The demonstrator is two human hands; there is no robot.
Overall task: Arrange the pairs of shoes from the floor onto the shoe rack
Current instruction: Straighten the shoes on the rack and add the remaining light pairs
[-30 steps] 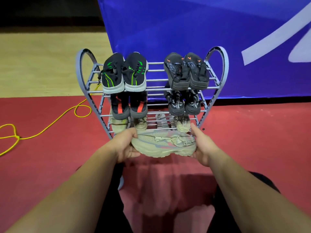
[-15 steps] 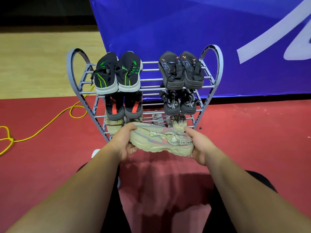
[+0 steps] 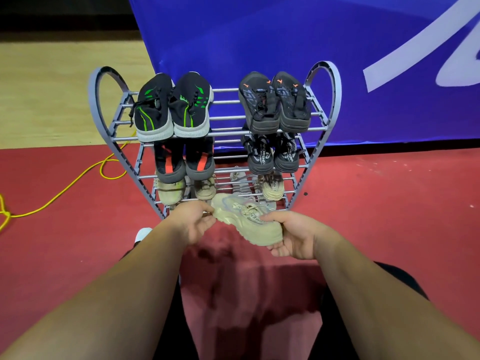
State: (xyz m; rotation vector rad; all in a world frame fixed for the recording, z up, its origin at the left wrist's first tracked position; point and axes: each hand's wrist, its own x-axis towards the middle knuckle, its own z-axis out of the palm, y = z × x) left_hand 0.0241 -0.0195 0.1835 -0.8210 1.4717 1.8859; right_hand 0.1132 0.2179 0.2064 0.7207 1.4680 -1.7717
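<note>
— Where is the beige sneaker [image 3: 248, 220] at this moment?

— Off the floor, held in front of the bottom shelf of the shoe rack [image 3: 322, 126], toe pointing up and left toward the rack, heel down toward the right. It tilts, heel lower than toe.

— And the hands?

— The left hand [image 3: 193, 220] pinches the toe end with its fingertips closed on it. The right hand [image 3: 293, 235] cups the heel and sole from below, fingers curled around it. Both grip the same shoe.

— What does the rack hold?

— At the left end of the top shelf sits a black pair with green stripes [image 3: 172, 107]; at the right end, a dark grey pair with orange marks [image 3: 275, 102]. On the middle shelf, a black pair with orange patches [image 3: 184, 162] stands at the left end and a grey patterned pair [image 3: 272, 157] at the right. On the bottom shelf a beige pair [image 3: 187, 189] occupies the left end, a single beige shoe [image 3: 272, 187] sits at the right end, and a pale striped shoe [image 3: 240, 181] lies just left of it.

— Anything around the rack?

— A yellow cable [image 3: 65, 188] trails over the red floor [image 3: 389, 203] to the left, and a blue banner [image 3: 259, 35] hangs behind. A bit of white [image 3: 142, 233] shows by the left forearm; what it is cannot be told.
</note>
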